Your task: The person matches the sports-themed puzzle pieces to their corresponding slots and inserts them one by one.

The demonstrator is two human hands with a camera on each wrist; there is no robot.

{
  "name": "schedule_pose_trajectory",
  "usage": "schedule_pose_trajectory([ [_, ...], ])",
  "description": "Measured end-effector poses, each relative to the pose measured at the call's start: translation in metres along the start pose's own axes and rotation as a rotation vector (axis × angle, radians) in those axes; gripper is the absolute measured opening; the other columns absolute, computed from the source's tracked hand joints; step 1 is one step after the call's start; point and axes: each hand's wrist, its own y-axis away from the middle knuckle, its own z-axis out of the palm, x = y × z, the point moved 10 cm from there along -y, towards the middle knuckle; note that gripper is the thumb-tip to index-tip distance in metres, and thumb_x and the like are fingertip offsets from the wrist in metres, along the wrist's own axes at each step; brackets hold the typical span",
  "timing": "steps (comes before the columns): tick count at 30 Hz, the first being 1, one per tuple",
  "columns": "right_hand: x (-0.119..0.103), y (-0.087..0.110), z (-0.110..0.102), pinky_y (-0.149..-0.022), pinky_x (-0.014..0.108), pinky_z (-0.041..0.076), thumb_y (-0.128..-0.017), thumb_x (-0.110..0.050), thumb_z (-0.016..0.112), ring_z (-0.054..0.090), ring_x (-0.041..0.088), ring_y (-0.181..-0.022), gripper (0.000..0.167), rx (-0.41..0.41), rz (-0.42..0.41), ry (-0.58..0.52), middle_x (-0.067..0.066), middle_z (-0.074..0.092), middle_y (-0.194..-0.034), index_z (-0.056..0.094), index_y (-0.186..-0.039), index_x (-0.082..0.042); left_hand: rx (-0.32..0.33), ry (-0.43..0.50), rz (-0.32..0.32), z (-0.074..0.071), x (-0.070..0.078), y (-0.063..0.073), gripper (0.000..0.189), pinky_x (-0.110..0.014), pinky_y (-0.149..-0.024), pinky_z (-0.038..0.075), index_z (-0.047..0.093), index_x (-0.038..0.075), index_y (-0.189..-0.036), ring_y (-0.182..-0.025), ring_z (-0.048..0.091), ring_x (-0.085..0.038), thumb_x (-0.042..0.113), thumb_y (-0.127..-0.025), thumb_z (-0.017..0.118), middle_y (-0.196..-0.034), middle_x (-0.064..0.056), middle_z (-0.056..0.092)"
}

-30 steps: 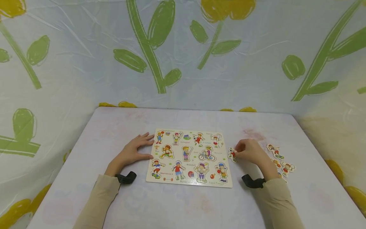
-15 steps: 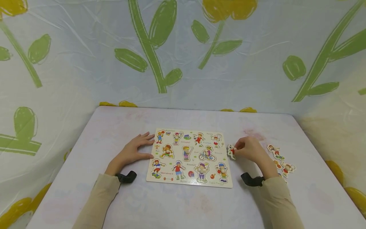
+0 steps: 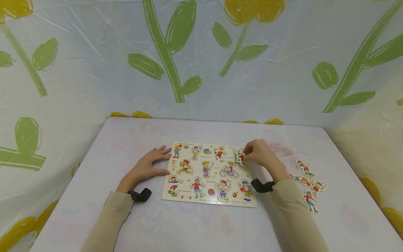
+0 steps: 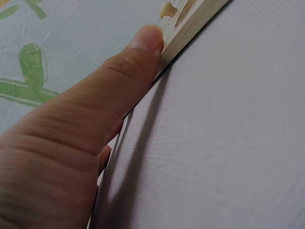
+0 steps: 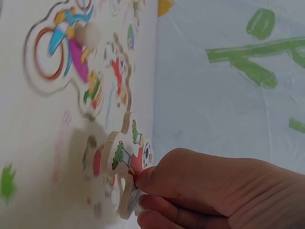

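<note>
A wooden peg puzzle board (image 3: 252,204) printed with sports figures lies on the table. My left hand (image 3: 147,167) touches its left edge with spread fingers; in the left wrist view the thumb (image 4: 119,71) lies straight along the board's side, near a small knob. Over the upper right corner, my right hand (image 3: 263,154) pinches a footballer puzzle piece (image 5: 136,160) between thumb and fingers. This piece is tilted and overlaps the tennis figure's spot in the head view. Beside it in the right wrist view is the cyclist figure (image 5: 74,43), with a round knob.
Several loose puzzle pieces lie right of the board, among them a skateboarder (image 3: 304,168), a tennis player (image 3: 318,187) and a roller skater (image 3: 310,202). Flower-printed cloth (image 3: 201,105) stands behind the table (image 3: 189,231). Black mounts (image 3: 141,194) sit on both wrists.
My right hand has carried the footballer piece left and away from me, from beside the board to over its upper right corner. The left hand has stayed at the left edge.
</note>
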Motion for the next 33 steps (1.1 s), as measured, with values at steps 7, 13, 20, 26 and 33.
schedule_pose_trajectory([
  [7,-0.024,-0.02,0.016,-0.056,0.033,0.052,-0.077,0.0,0.075,0.059,0.019,-0.063,0.004,-0.035,-0.044,-0.02,0.007,0.067,-0.072,0.072,-0.08,0.0,-0.005,-0.007,-0.005,0.001,-0.001,0.001,0.067,-0.051,-0.123,0.01,0.063,0.012,-0.135,-0.148,0.026,-0.028,0.039,-0.077,0.085,-0.153,-0.004,0.044],
  [13,-0.038,-0.035,0.032,-0.048,0.032,0.05,-0.077,0.001,0.072,0.055,0.019,-0.051,0.005,-0.079,-0.055,-0.044,0.008,0.067,-0.074,0.072,-0.081,-0.001,-0.004,-0.004,-0.009,0.001,-0.001,0.001,0.067,-0.05,-0.123,0.01,0.063,0.012,-0.135,-0.148,0.025,-0.028,0.039,-0.078,0.085,-0.153,-0.004,0.044],
  [20,-0.048,-0.045,0.048,-0.059,0.032,0.052,-0.075,-0.001,0.075,0.057,0.018,-0.063,0.004,-0.069,-0.09,0.01,0.005,0.067,-0.074,0.073,-0.077,-0.004,-0.008,-0.001,-0.007,0.003,-0.001,0.001,0.068,-0.05,-0.123,0.009,0.062,0.012,-0.136,-0.148,0.025,-0.027,0.039,-0.078,0.084,-0.154,-0.003,0.043],
  [26,-0.048,-0.049,0.054,-0.058,0.032,0.049,-0.074,-0.001,0.075,0.054,0.019,-0.063,0.005,-0.063,-0.075,0.007,0.005,0.066,-0.073,0.072,-0.075,-0.005,-0.004,0.004,-0.006,0.003,-0.001,0.001,0.068,-0.05,-0.123,0.009,0.062,0.013,-0.136,-0.148,0.025,-0.028,0.039,-0.078,0.085,-0.154,-0.003,0.044],
  [33,-0.052,-0.054,0.056,-0.056,0.031,0.048,-0.074,0.001,0.073,0.053,0.019,-0.062,0.004,-0.063,-0.092,0.008,0.006,0.066,-0.074,0.073,-0.076,-0.003,0.002,0.002,-0.008,-0.001,-0.003,0.0,0.068,-0.05,-0.123,0.009,0.063,0.012,-0.136,-0.148,0.025,-0.027,0.038,-0.077,0.085,-0.153,-0.004,0.044],
])
